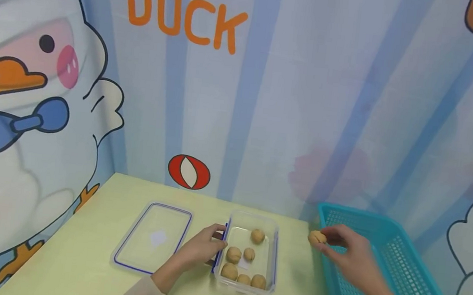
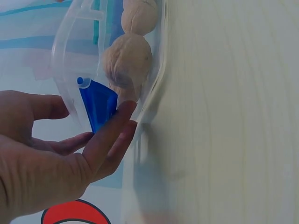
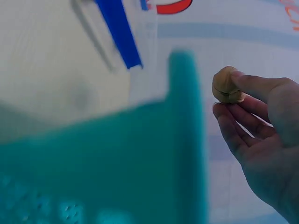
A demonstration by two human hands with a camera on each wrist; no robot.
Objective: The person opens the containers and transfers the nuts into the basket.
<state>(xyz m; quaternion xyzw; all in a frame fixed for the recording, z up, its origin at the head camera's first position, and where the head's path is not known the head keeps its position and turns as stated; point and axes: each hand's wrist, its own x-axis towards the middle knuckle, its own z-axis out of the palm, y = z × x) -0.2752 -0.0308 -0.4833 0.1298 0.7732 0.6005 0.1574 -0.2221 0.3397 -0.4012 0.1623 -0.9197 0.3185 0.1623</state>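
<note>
My right hand (image 1: 352, 258) pinches a walnut (image 1: 317, 237) between thumb and fingertips, over the near-left rim of the turquoise basket; the same walnut (image 3: 227, 85) shows in the right wrist view. A clear plastic box (image 1: 271, 247) with several walnuts (image 1: 234, 254) stands on the table. Along its left side lies my left hand (image 1: 204, 246), fingers spread and slightly bent, touching the wall. In the left wrist view its fingertips are at the blue latch flap (image 2: 99, 105), which hangs outward.
Left of the box lies its clear lid (image 1: 153, 237) with a blue seal. The turquoise perforated basket (image 1: 380, 259) stands on the right, its high wall beside the table (image 1: 291, 288). A printed curtain (image 1: 280, 99) hangs close behind.
</note>
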